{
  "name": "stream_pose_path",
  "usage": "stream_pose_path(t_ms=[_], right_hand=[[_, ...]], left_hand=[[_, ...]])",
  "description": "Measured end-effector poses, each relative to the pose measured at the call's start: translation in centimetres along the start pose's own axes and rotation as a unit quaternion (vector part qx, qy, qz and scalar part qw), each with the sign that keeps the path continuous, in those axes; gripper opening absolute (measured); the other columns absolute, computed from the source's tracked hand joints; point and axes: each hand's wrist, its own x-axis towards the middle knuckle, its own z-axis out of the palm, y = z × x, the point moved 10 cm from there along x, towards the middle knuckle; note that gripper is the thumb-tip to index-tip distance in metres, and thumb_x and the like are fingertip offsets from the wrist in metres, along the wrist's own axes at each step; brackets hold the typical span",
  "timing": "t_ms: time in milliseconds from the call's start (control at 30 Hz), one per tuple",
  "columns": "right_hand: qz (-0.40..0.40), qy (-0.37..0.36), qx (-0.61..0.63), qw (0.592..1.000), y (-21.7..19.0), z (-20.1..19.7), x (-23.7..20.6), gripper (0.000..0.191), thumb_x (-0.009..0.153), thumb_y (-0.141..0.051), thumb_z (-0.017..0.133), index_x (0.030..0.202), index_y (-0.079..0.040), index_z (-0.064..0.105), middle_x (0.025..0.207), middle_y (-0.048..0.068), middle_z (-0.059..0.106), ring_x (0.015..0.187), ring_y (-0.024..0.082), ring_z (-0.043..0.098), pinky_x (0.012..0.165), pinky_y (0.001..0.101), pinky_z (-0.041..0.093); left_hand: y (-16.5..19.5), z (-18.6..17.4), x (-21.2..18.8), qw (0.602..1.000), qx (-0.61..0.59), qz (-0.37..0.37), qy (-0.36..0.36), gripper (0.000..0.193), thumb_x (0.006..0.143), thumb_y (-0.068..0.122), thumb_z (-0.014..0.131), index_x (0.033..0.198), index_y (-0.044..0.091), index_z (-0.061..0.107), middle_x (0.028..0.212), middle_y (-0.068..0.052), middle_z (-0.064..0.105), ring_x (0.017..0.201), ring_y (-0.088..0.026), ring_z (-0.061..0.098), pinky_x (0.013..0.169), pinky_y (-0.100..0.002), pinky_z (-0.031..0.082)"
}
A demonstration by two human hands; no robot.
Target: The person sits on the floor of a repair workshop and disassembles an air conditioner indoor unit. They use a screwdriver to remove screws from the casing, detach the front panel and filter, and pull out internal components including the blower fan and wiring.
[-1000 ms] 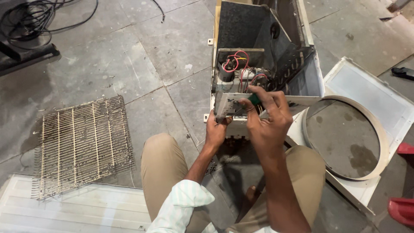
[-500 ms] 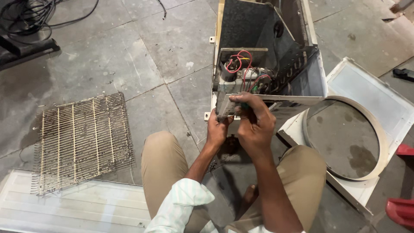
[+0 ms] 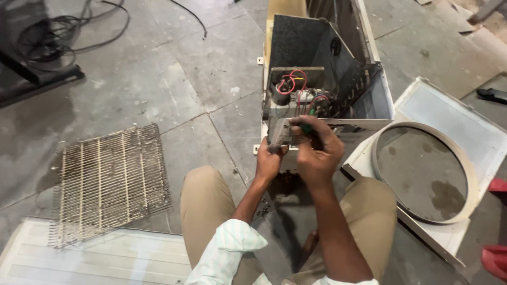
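Observation:
An opened air-conditioner chassis (image 3: 322,47) stands on the stone floor, with red wires (image 3: 296,84) and a small metal control box (image 3: 280,132) at its near end. My left hand (image 3: 269,161) grips the lower left corner of that box. My right hand (image 3: 316,150) is closed around a green-handled screwdriver (image 3: 309,119) pressed against the box front; its tip is hidden by my fingers. My knees in tan trousers flank the unit.
A dirty wire-mesh grille (image 3: 108,182) lies on the floor at left, above a white slatted panel (image 3: 90,258). A white fan shroud with a round opening (image 3: 422,169) lies at right. Cables (image 3: 58,37) coil at top left. Red footwear (image 3: 496,258) sits at the right edge.
My right hand has dropped from the wires down onto the front of the control box and curled tighter. The left hand has stayed on the box corner.

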Motion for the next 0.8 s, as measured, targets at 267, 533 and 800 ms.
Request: stream_pose_path(t_ms=[267, 533, 800], right_hand=[[-0.082, -0.007, -0.119, 0.989, -3.3, -1.8, 0.5, 0.014, 0.108, -0.005, 0.065, 0.120, -0.001, 0.073, 0.112, 0.011, 0.077, 0.093, 0.015, 0.069, 0.091, 0.0282, 0.055], [0.047, -0.121, 0.138, 0.982, -0.9, 0.0, 3.8, 0.024, 0.097, -0.001, 0.040, 0.104, 0.001, 0.064, 0.108, 0.016, 0.072, 0.104, 0.022, 0.071, 0.100, 0.0337, 0.056], [0.110, -0.287, 0.314, 0.898, 1.7, 3.4, 6.2, 0.017, 0.084, 0.001, 0.045, 0.073, 0.001, 0.057, 0.061, 0.007, 0.048, 0.058, 0.012, 0.044, 0.055, 0.0267, 0.036]], left_hand=[[1.0, -0.4, -0.5, 0.997, 0.073, -0.015, -0.016, 0.041, 0.088, 0.021, 0.076, 0.124, 0.005, 0.065, 0.103, -0.004, 0.074, 0.093, -0.013, 0.066, 0.083, -0.031, 0.054], [0.7, -0.2, 0.2, 0.998, 0.045, -0.020, -0.027, 0.039, 0.087, 0.014, 0.073, 0.123, 0.004, 0.064, 0.105, -0.005, 0.075, 0.096, -0.016, 0.068, 0.087, -0.032, 0.054], [0.8, 0.0, 0.5, 0.998, 0.051, 0.002, -0.028, 0.037, 0.088, 0.011, 0.073, 0.123, 0.003, 0.065, 0.103, -0.005, 0.075, 0.094, -0.013, 0.066, 0.085, -0.030, 0.053]])
